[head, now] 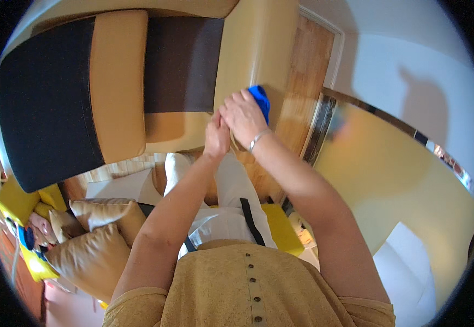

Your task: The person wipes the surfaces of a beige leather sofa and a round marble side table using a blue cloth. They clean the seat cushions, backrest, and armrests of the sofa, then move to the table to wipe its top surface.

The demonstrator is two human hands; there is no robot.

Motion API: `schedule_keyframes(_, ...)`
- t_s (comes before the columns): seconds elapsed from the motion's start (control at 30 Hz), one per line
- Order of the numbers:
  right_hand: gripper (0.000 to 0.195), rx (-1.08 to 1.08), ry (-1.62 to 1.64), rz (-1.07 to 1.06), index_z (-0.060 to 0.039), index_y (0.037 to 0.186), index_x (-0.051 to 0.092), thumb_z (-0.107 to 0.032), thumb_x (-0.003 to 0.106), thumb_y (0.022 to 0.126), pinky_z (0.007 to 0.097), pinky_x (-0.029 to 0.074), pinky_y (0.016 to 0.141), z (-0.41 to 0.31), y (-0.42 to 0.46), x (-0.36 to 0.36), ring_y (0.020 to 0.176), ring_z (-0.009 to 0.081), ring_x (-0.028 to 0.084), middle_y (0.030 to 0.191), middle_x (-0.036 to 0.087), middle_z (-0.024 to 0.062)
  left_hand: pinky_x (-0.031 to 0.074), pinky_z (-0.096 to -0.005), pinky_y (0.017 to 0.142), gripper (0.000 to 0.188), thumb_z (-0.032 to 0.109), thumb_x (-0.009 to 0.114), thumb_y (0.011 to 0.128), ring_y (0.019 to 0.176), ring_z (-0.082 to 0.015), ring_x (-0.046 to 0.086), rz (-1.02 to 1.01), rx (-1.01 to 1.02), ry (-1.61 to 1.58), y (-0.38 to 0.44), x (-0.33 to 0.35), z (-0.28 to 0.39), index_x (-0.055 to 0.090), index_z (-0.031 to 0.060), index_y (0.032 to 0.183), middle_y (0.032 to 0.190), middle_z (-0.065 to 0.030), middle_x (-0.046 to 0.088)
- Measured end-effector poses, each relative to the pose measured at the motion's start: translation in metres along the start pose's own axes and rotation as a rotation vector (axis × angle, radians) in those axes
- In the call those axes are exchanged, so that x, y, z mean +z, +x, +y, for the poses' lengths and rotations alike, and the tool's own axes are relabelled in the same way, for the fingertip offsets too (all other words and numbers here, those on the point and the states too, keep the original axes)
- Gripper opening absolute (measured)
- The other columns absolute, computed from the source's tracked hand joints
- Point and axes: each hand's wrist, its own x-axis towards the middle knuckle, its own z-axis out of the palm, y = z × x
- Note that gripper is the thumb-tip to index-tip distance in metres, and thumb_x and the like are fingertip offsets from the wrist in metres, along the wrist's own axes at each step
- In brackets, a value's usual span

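Observation:
Both hands meet over the near end of the armrest (257, 53) of a tan and dark sofa. My right hand (243, 114), with a silver bracelet at its wrist, is closed around part of a blue cloth (260, 100), which shows beyond the fingers on the right. My left hand (217, 135) touches it from the left, its fingers curled; whether they pinch anything is hidden. Left of the hands lie the sofa's dark seat panel (183, 61) and a tan band (118, 81).
Tan cushions (93, 257) and yellow boxes (18, 200) are heaped at the lower left. A yellow box (282, 231) stands by my legs. On the right are a beige tabletop (384, 171) and a white chair (404, 274). Wood floor (310, 53) runs beside the sofa.

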Motion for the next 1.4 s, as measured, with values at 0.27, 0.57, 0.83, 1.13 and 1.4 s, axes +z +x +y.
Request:
schedule_keyframes(0.27,0.015,-0.049,0.211,-0.183,-0.0141,0.099,0.068,-0.016,0.056,0.090,0.0412,0.043,0.092,-0.012,-0.022,-0.017,0.103,0.0245,0.060,0.099,0.066,0.0060,0.046,-0.0288,0.098,0.041,0.026,0.050,0.107,0.109,-0.0158,0.059,-0.015,-0.153,-0.058,-0.067,-0.033,0.024,0.062,-0.0036,0.133,0.118,-0.0104,0.068)
schedule_keyframes(0.57,0.040,0.407,0.414,0.579,-0.0120,0.113,0.067,0.001,0.069,0.075,0.0455,0.046,0.096,0.047,-0.018,-0.005,0.110,0.0352,0.056,0.119,0.061,0.0093,0.046,-0.0342,0.106,0.040,0.022,0.055,0.106,0.120,-0.0256,0.061,0.015,0.340,0.279,0.036,0.008,0.093,0.057,-0.0028,0.138,0.130,-0.0165,0.064)
schedule_keyframes(0.83,0.039,0.699,0.736,0.855,-0.0095,0.110,0.066,0.005,0.070,0.074,0.0473,0.047,0.094,0.054,-0.044,-0.005,0.102,0.0360,0.060,0.109,0.066,0.0133,0.048,-0.0402,0.101,0.036,0.017,0.055,0.104,0.115,-0.0347,0.062,-0.080,0.567,0.490,0.044,0.031,0.107,0.058,-0.0020,0.134,0.124,-0.0229,0.064)
schedule_keyframes(1.13,0.043,0.625,0.643,0.833,-0.0129,0.105,0.065,0.002,0.071,0.066,0.0469,0.046,0.089,0.065,-0.020,0.012,0.102,0.0361,0.056,0.109,0.063,0.0089,0.046,-0.0430,0.105,0.038,0.010,0.054,0.101,0.122,-0.0405,0.057,-0.004,1.017,0.768,0.100,0.080,0.167,0.055,-0.0020,0.138,0.137,-0.0242,0.056)
schedule_keyframes(1.4,0.037,0.570,0.738,1.026,-0.0159,0.107,0.065,-0.007,0.072,0.072,0.0444,0.046,0.089,0.107,0.005,-0.014,0.104,0.0322,0.056,0.103,0.063,0.0058,0.049,-0.0335,0.102,0.035,0.013,0.049,0.107,0.116,-0.0225,0.063,0.072,0.642,0.301,0.114,0.073,0.170,0.056,-0.0028,0.137,0.127,-0.0141,0.065)
